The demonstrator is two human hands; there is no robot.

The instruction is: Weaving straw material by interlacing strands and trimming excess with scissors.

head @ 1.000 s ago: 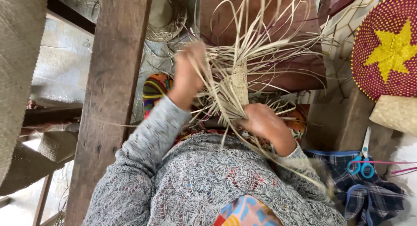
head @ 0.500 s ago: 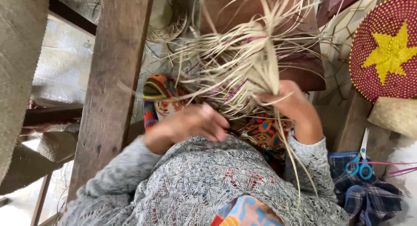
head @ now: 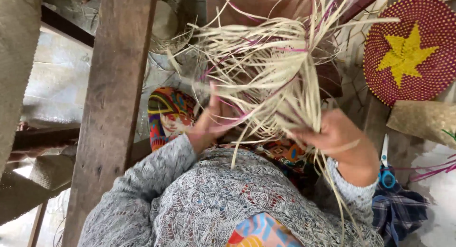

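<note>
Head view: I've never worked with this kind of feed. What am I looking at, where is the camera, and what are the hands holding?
There is no machine here. A person wears one camera on the head, and it looks down over a grey knitted sweater at their own two bare hands. The left hand and the right hand both grip a bundle of pale straw strips, some of them purple, which fans out above the hands. Below it lies bright patterned cloth. A thick wooden beam runs down the left of the picture. At the upper right is a round woven mat, dark red with a yellow star. Blue-handled scissors lie beside the right wrist, above a checked cloth.
</note>
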